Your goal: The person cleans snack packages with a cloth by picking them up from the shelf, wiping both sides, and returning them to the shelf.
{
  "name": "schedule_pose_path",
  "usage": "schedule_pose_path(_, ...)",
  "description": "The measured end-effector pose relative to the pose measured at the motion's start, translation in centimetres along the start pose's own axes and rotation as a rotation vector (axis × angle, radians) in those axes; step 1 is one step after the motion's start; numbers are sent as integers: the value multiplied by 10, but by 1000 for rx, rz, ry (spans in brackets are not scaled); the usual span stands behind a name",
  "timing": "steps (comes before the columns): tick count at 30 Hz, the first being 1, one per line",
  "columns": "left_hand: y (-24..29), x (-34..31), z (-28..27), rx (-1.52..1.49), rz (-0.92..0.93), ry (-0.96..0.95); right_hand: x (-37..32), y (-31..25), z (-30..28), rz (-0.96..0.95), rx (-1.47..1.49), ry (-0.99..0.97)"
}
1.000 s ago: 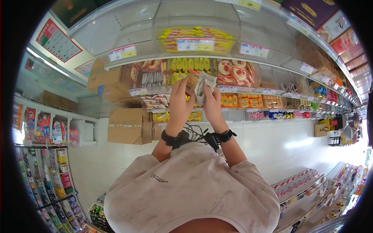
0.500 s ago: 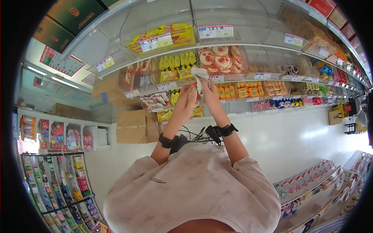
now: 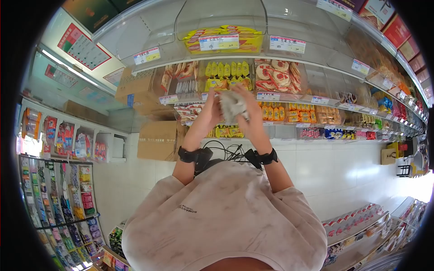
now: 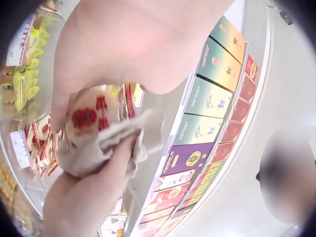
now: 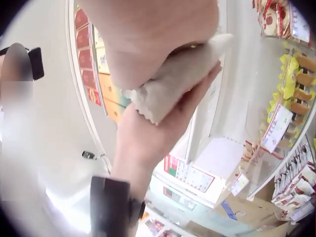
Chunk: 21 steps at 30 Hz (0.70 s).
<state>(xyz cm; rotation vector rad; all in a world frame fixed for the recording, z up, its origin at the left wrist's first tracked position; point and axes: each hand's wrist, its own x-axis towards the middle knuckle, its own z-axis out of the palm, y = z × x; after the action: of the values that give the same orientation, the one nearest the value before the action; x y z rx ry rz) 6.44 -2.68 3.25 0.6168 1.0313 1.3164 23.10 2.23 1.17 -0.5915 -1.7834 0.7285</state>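
Both hands are in front of the shelves at chest height. My left hand (image 3: 209,112) holds a clear cracker packet (image 4: 94,116) with red print, a pale round cracker showing through it. My right hand (image 3: 254,116) grips a crumpled greyish-white cloth (image 3: 233,106), which lies against the packet. In the left wrist view, the right thumb presses on the cloth across the packet's lower part. Seen from the right wrist, the cloth (image 5: 173,79) lies between the two hands and hides most of the packet. Both hands are blurred in the head view.
Behind the hands, clear bins hold yellow snack packs (image 3: 226,69), red-printed cracker packets (image 3: 278,77) and orange packs (image 3: 273,112). A bin of yellow bags (image 3: 248,44) stands on the shelf above. Cardboard boxes (image 3: 158,141) stand at the left, and dark cables (image 3: 224,151) hang near the waist.
The head view swung one way and back. The cloth, narrow and bunched before, now spreads wider between the hands, and the right hand has shifted with it. The left hand keeps hold of the packet.
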Motion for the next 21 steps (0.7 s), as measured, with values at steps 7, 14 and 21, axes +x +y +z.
schedule_pose_path(7, -10, 3, 12, 322, 294, 125, 2, -3, 59, 131, -106, 74)
schedule_pose_path(14, 2, -6, 4, 540, 145, 173, 19, -2, 38, 674, 469, 280)
schedule_pose_path(21, 10, 2, -7, 419, 363, 218, 0, -23, 34, 629, 506, -19)
